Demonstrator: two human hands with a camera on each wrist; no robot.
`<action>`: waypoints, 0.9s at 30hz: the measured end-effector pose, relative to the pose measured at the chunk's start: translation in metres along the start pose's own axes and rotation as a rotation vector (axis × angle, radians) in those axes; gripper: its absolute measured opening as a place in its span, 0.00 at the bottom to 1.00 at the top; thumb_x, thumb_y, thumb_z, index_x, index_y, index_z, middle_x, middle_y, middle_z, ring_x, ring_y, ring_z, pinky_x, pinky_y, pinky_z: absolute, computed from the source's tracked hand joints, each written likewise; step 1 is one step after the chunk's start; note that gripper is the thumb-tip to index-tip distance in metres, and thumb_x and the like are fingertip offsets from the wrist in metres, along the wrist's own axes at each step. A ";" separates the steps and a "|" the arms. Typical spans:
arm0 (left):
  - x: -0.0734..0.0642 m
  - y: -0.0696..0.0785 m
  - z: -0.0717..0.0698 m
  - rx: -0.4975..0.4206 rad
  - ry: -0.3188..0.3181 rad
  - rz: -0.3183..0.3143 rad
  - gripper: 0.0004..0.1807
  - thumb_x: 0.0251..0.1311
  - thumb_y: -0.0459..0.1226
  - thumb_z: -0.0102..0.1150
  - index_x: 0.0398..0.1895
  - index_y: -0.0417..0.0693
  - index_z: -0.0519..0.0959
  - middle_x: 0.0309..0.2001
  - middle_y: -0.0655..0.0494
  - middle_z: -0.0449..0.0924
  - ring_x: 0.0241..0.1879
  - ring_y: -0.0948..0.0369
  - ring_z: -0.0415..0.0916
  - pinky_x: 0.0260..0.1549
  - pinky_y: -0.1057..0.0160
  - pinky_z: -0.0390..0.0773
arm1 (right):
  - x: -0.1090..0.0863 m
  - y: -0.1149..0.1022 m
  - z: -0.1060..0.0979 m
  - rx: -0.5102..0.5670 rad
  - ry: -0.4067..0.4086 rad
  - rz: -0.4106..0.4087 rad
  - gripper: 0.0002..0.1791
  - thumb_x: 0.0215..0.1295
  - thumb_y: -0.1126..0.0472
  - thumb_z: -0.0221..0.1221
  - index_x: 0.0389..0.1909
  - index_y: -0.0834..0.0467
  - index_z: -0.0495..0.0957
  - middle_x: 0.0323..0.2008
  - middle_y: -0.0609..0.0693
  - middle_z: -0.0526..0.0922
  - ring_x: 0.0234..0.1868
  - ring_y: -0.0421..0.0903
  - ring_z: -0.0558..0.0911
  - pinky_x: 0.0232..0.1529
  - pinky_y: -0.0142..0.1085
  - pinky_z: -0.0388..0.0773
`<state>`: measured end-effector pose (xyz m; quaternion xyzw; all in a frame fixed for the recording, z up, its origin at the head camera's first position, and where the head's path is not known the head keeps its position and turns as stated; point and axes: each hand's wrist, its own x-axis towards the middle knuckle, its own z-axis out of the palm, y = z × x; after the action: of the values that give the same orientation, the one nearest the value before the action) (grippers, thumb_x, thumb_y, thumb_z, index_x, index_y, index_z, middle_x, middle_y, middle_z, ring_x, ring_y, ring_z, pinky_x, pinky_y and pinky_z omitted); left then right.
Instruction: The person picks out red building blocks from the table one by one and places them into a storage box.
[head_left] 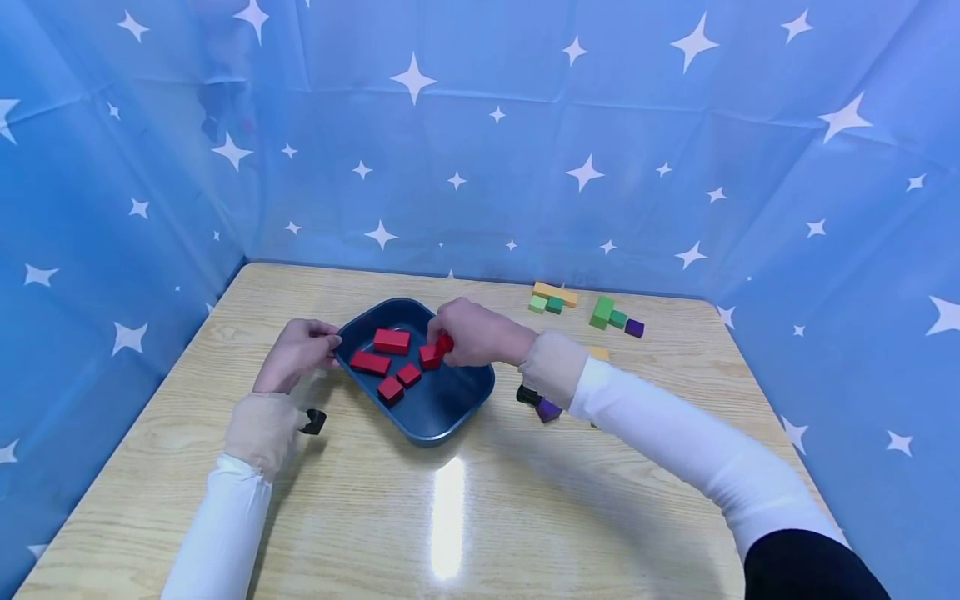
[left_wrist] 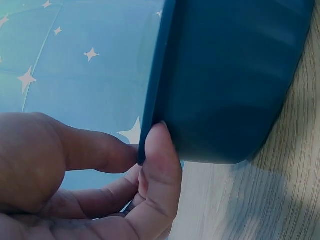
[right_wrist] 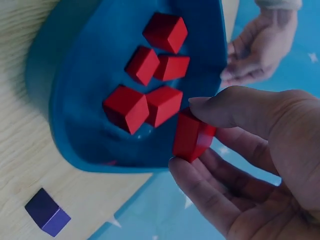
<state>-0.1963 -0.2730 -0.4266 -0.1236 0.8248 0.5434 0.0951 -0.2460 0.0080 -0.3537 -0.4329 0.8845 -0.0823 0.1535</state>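
A dark blue plastic bin [head_left: 446,408] with rounded corners stands on the table. Several red blocks [head_left: 392,341] lie inside it, some of them touching. At the bin's left corner, my left hand [head_left: 296,354] pinches the rim between thumb and fingers, as the left wrist view shows close up. My right hand [head_left: 474,333] is over the bin's right side. Between its thumb and fingertips it holds another red block [right_wrist: 192,135], close above the red blocks in the bin.
On the wooden table [head_left: 360,517], an orange bar [head_left: 555,293], green blocks [head_left: 602,312] and a purple block [head_left: 634,327] lie at the back right. Another purple block [head_left: 548,410] lies near the right wrist. Behind the table hangs a blue curtain [head_left: 480,133] with white stars.
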 end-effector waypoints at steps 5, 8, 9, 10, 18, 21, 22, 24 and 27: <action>0.001 0.000 0.000 0.002 0.001 0.000 0.19 0.74 0.31 0.47 0.63 0.26 0.71 0.47 0.39 0.77 0.28 0.67 0.81 0.46 0.56 0.88 | 0.005 -0.009 0.002 -0.041 -0.084 -0.011 0.13 0.64 0.64 0.68 0.50 0.56 0.86 0.46 0.49 0.83 0.43 0.44 0.79 0.42 0.32 0.83; 0.001 -0.001 0.001 0.006 0.000 -0.002 0.20 0.74 0.31 0.47 0.63 0.26 0.71 0.48 0.39 0.77 0.28 0.67 0.81 0.46 0.56 0.88 | 0.009 -0.014 0.005 -0.071 -0.122 -0.041 0.13 0.64 0.64 0.68 0.50 0.55 0.86 0.46 0.49 0.82 0.45 0.44 0.78 0.42 0.31 0.82; 0.001 -0.001 0.001 0.007 -0.001 -0.004 0.20 0.74 0.31 0.47 0.63 0.26 0.71 0.48 0.39 0.77 0.28 0.67 0.81 0.46 0.56 0.88 | 0.010 -0.016 0.006 -0.078 -0.131 -0.056 0.13 0.64 0.64 0.68 0.49 0.55 0.86 0.46 0.49 0.82 0.45 0.44 0.78 0.42 0.30 0.82; 0.001 -0.001 0.001 0.009 -0.001 -0.006 0.20 0.74 0.31 0.47 0.63 0.27 0.71 0.48 0.39 0.77 0.29 0.67 0.81 0.47 0.56 0.88 | 0.011 -0.017 0.007 -0.085 -0.138 -0.070 0.13 0.64 0.64 0.68 0.49 0.54 0.86 0.47 0.49 0.82 0.46 0.44 0.78 0.42 0.30 0.82; 0.002 -0.003 0.000 0.007 0.000 -0.002 0.20 0.74 0.31 0.47 0.63 0.26 0.71 0.48 0.38 0.78 0.29 0.66 0.82 0.46 0.57 0.88 | 0.023 -0.028 0.020 -0.120 -0.235 -0.188 0.14 0.64 0.65 0.68 0.51 0.55 0.86 0.51 0.49 0.84 0.51 0.44 0.77 0.49 0.29 0.82; 0.002 -0.003 0.000 0.011 0.000 -0.001 0.20 0.74 0.31 0.47 0.63 0.27 0.71 0.49 0.38 0.78 0.29 0.66 0.82 0.46 0.56 0.88 | 0.025 -0.031 0.025 -0.127 -0.287 -0.222 0.15 0.65 0.66 0.67 0.52 0.55 0.86 0.52 0.48 0.83 0.52 0.43 0.76 0.49 0.28 0.81; 0.002 -0.003 0.000 0.014 -0.001 -0.001 0.20 0.75 0.32 0.47 0.63 0.27 0.71 0.49 0.38 0.78 0.30 0.65 0.82 0.46 0.56 0.88 | 0.026 -0.032 0.027 -0.131 -0.303 -0.230 0.15 0.65 0.66 0.67 0.52 0.54 0.86 0.52 0.48 0.83 0.52 0.43 0.76 0.48 0.28 0.80; 0.002 -0.003 0.000 0.017 -0.003 0.000 0.20 0.75 0.32 0.47 0.64 0.27 0.71 0.49 0.38 0.78 0.30 0.65 0.83 0.46 0.56 0.88 | 0.027 -0.033 0.030 -0.141 -0.330 -0.241 0.15 0.65 0.67 0.67 0.51 0.54 0.86 0.52 0.47 0.82 0.52 0.43 0.76 0.47 0.28 0.80; 0.002 -0.002 0.000 0.014 -0.005 0.003 0.20 0.75 0.31 0.47 0.63 0.27 0.71 0.49 0.38 0.78 0.29 0.66 0.82 0.47 0.56 0.88 | 0.027 -0.034 0.035 -0.147 -0.372 -0.241 0.15 0.65 0.67 0.67 0.51 0.51 0.85 0.52 0.46 0.82 0.52 0.42 0.75 0.46 0.28 0.79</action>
<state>-0.1971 -0.2740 -0.4291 -0.1204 0.8286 0.5380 0.0971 -0.2245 -0.0352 -0.3823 -0.5531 0.7865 0.0460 0.2709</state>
